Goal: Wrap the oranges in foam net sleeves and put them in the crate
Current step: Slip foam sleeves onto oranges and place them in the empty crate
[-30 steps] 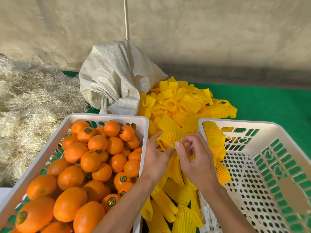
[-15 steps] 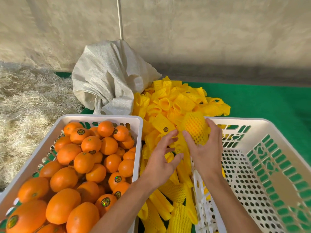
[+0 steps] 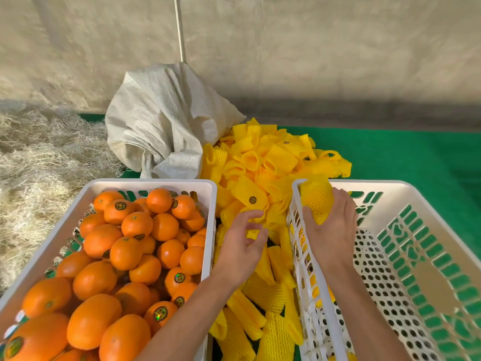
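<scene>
My right hand point(image 3: 331, 227) grips an orange wrapped in a yellow foam net sleeve point(image 3: 316, 199), holding it inside the far left corner of the white crate point(image 3: 421, 186) on the right. My left hand point(image 3: 240, 246) hovers with loosely curled fingers over the pile of yellow foam sleeves point(image 3: 270, 162) between the two crates, its fingertips at a sleeve; no grip shows. Bare oranges point(image 3: 135, 246) fill the white crate on the left point(image 3: 145, 182).
A crumpled white woven sack point(image 3: 161, 126) lies behind the left crate. Dry straw point(image 3: 39, 157) is heaped at the far left. Green matting point(image 3: 416, 157) covers the floor beyond the crates, and a plaster wall stands behind.
My right hand has carried the wrapped orange rightward over the rim and down into the right crate. My left hand has let go of it and dropped toward the sleeve pile.
</scene>
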### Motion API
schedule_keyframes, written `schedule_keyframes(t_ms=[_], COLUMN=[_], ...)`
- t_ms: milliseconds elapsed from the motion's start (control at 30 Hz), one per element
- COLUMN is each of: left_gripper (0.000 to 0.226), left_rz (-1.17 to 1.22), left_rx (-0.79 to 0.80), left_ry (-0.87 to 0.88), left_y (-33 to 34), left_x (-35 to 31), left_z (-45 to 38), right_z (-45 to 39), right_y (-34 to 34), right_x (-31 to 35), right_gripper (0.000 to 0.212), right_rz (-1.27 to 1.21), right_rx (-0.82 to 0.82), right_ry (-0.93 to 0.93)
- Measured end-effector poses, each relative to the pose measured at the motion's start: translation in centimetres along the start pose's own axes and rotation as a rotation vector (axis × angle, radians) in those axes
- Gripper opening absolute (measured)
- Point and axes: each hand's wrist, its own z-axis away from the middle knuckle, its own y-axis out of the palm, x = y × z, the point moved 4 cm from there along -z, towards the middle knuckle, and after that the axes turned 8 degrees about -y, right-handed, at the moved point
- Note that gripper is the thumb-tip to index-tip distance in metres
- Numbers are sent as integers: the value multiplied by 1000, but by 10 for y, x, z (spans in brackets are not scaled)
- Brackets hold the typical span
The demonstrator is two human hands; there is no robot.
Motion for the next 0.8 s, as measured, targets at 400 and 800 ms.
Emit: schedule_keyframes(t_ms=[400, 800], left_gripper=[20, 25], left_rz=[-296, -387], left_rx=[-364, -240], left_ry=[85, -326], left_y=[-47, -88], left_x=[-13, 29], left_z=[-12, -30], right_z=[30, 62], right_y=[41, 82], right_x=[42, 13], right_gripper=[47, 50], right_rz=[99, 485], right_rx=[434, 1153], right_ry=[-470, -398])
